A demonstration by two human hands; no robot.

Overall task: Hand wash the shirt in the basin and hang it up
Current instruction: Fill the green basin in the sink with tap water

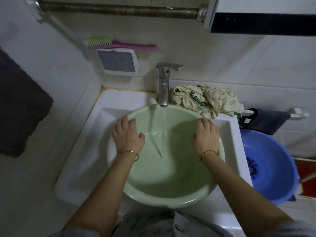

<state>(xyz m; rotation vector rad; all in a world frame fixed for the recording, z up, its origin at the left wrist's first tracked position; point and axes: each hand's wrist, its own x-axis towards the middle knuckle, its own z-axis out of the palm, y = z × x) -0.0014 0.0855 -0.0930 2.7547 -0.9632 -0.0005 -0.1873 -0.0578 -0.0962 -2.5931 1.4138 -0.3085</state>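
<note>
A pale green basin sits in the white sink under the faucet, and a thin stream of water runs into it. A little water covers its bottom. My left hand rests on the basin's left rim, fingers over the edge. On the right rim lies my right hand, fingers curled over it. The cream shirt with green print lies crumpled on the sink ledge, just right of the faucet, apart from both hands.
A blue basin stands to the right of the sink. A green and pink brush lies on a white wall holder. A metal rail runs overhead. A dark towel hangs at left, a dark cloth at right.
</note>
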